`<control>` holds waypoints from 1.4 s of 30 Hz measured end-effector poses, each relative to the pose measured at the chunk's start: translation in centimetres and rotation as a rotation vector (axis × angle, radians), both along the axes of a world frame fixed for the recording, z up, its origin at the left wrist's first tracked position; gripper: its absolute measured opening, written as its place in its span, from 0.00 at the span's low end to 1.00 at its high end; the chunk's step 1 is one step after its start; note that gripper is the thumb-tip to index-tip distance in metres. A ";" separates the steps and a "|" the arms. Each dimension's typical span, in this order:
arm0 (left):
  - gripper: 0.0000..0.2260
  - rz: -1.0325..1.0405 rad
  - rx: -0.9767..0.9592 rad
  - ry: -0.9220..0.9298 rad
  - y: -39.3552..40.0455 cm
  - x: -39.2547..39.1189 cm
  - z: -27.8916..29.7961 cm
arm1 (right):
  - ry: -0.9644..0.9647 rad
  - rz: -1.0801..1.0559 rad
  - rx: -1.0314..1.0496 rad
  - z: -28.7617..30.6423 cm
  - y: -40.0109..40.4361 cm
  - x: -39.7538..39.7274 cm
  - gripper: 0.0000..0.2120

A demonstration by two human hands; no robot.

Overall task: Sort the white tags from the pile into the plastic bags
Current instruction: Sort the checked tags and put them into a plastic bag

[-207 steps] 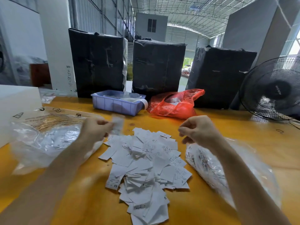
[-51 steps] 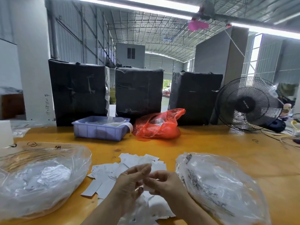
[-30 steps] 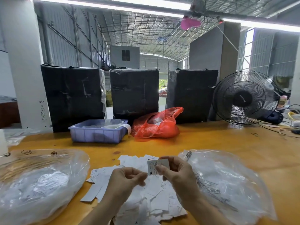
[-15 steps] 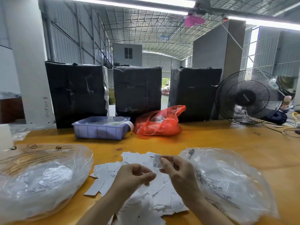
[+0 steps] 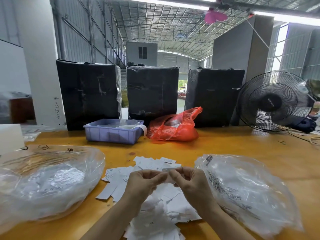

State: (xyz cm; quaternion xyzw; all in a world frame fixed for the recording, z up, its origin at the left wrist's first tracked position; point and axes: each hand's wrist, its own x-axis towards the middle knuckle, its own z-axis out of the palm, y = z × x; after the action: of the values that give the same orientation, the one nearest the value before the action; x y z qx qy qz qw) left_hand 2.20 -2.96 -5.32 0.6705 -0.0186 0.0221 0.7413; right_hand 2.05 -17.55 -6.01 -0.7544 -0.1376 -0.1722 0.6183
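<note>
My left hand [image 5: 144, 181] and right hand [image 5: 191, 182] have come together, both pinching one thin white tag [image 5: 167, 172] above the paper pile [image 5: 155, 201]; half a second ago only the right held it. Crinkled clear bags [image 5: 46, 181] flank it on the yellow table [image 5: 242, 144].

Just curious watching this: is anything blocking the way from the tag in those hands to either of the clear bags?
Nothing visible does. Both hands pinch one tag above the pile. The left bag and right bag lie beside it on the table.
</note>
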 end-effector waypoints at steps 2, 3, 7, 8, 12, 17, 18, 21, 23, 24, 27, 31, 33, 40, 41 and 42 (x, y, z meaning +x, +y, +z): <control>0.11 0.002 -0.006 0.014 0.2 0.1 0.0 | -0.041 -0.070 0.053 0.2 -0.3 0.1 0.05; 0.11 -0.002 -0.005 0.024 0.4 0.2 0.0 | -0.055 -0.097 0.096 0.3 -0.5 0.2 0.07; 0.10 -0.038 -0.029 0.071 0.7 0.5 -0.2 | -0.100 -0.107 0.219 0.9 -0.8 0.2 0.10; 0.09 -0.046 -0.046 0.081 0.7 0.5 -0.3 | -0.111 -0.105 0.202 0.9 -0.7 0.1 0.10; 0.09 -0.052 -0.075 0.097 0.7 0.7 -0.4 | -0.138 -0.109 0.109 0.8 -0.5 -0.2 0.13; 0.11 -0.083 -0.049 0.082 0.9 0.8 -0.4 | -0.186 -0.139 0.009 0.6 -0.5 -0.2 0.14; 0.11 -0.089 -0.051 0.082 0.9 0.8 -0.4 | -0.197 -0.145 -0.013 0.6 -0.5 -0.2 0.14; 0.11 -0.108 -0.044 0.090 0.9 0.9 -0.4 | -0.206 -0.151 -0.026 0.5 -0.4 -0.1 0.15; 0.12 -0.126 -0.029 0.092 1.0 1.0 -0.4 | -0.207 -0.147 -0.015 0.5 -0.4 -0.1 0.16; 0.13 -0.138 -0.017 0.090 1.0 1.0 -0.4 | -0.207 -0.142 -0.012 0.5 -0.4 -0.1 0.16; 0.14 -0.170 0.031 0.094 1.1 1.0 -0.4 | -0.201 -0.124 -0.007 0.4 -0.4 0.0 0.14; 0.15 -0.189 0.069 0.099 1.3 1.0 -0.5 | -0.193 -0.116 0.015 0.4 -0.5 0.0 0.14; 0.14 -0.190 0.061 0.101 1.3 1.0 -0.5 | -0.193 -0.115 0.014 0.4 -0.5 0.0 0.14; 0.10 -0.109 0.008 0.091 1.6 1.0 -0.2 | -0.140 -0.023 -0.006 0.5 -0.4 -0.2 0.14; 0.10 -0.092 0.008 0.087 1.7 1.0 -0.2 | -0.119 -0.007 -0.013 0.5 -0.4 -0.3 0.14; 0.10 -0.078 0.002 0.082 1.7 1.1 -0.2 | -0.091 0.013 -0.020 0.5 -0.4 -0.3 0.13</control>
State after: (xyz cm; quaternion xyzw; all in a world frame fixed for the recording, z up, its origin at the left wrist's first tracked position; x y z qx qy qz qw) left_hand 3.30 -1.24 -5.53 0.6705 -0.0144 -0.0345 0.7409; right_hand 1.77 -17.97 -5.49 -0.7511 -0.1722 -0.2011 0.6048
